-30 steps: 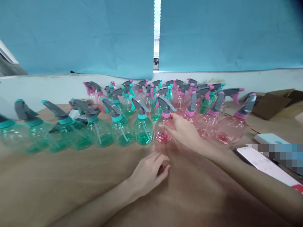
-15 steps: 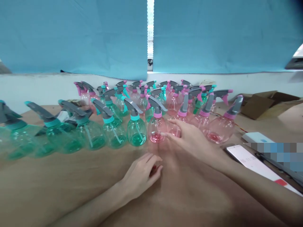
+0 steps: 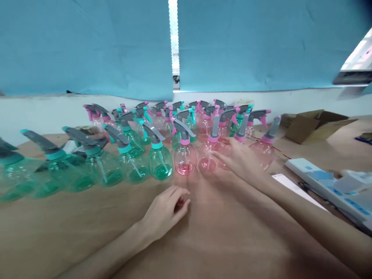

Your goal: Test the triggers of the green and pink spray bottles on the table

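Green spray bottles with grey and teal heads, one of them a green bottle [image 3: 161, 164], stand in a row from the left to the centre. Pink bottles continue the row, beginning with a pink bottle [image 3: 185, 159]. My right hand [image 3: 238, 158] is at the pink bottles, thumb and fingers apart, reaching beside a second pink bottle [image 3: 209, 158] and in front of another one behind it; no firm grip shows. My left hand [image 3: 170, 205] rests on the table [image 3: 203, 224] with curled fingers and a gap between thumb and fingertips; something small and red shows inside the curl.
More pink and green bottles with trigger heads stand behind the front row. An open cardboard box [image 3: 302, 128] lies at the back right. A phone [image 3: 298, 190], a white power strip [image 3: 328, 186] and cables lie on the right. Blue curtains [image 3: 87, 46] hang behind.
The view has shifted to the right. My right hand has moved from the second pink bottle to the right along the row, and that bottle now stands uncovered. My left hand keeps its pose.
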A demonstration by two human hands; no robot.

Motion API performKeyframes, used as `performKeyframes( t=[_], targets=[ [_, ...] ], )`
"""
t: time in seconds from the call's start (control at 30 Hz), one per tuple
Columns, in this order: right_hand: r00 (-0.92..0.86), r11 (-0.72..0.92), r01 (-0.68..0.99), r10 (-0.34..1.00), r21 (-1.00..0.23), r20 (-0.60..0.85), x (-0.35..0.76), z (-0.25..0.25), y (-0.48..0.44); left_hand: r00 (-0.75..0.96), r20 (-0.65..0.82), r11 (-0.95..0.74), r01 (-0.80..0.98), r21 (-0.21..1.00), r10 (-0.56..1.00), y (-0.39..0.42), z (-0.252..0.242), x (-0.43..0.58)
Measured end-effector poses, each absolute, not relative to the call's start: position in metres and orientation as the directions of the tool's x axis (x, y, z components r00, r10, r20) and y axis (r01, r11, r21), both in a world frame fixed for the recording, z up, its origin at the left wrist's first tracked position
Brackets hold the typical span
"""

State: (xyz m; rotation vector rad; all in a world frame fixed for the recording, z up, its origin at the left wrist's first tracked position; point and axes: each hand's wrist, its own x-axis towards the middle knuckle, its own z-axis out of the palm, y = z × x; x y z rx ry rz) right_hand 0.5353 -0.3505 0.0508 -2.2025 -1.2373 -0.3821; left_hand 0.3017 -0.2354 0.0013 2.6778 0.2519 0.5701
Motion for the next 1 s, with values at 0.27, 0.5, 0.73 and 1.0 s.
performKeyframes(
  t=[0.27, 0.5, 0.73, 1.0],
  targets=[
    [0.574, -0.47, 0.819, 0.679, -0.33, 0.457, 0.537, 0.044, -0.319, 0.901, 0.352, -0.906, 0.094, 0.413, 0.254, -0.236, 0.003, 0.3],
    [0.526, -0.416, 0.844, 0.763, -0.338, 0.375, 0.526, 0.053, -0.357, 0.889, 0.338, -0.859, 0.108, 0.5, 0.308, -0.241, 0.003, 0.303],
    [0.374, -0.226, 0.805, 0.911, -0.549, 0.174, 0.52, 0.061, -0.405, 0.868, 0.295, -0.748, 0.124, 0.652, 0.4, -0.258, 0.007, 0.318],
    [0.11, 0.019, 0.739, 0.983, -0.674, 0.147, 0.517, 0.068, -0.413, 0.9, 0.142, -0.575, 0.136, 0.807, 0.411, -0.272, 0.004, 0.331]
  ],
)
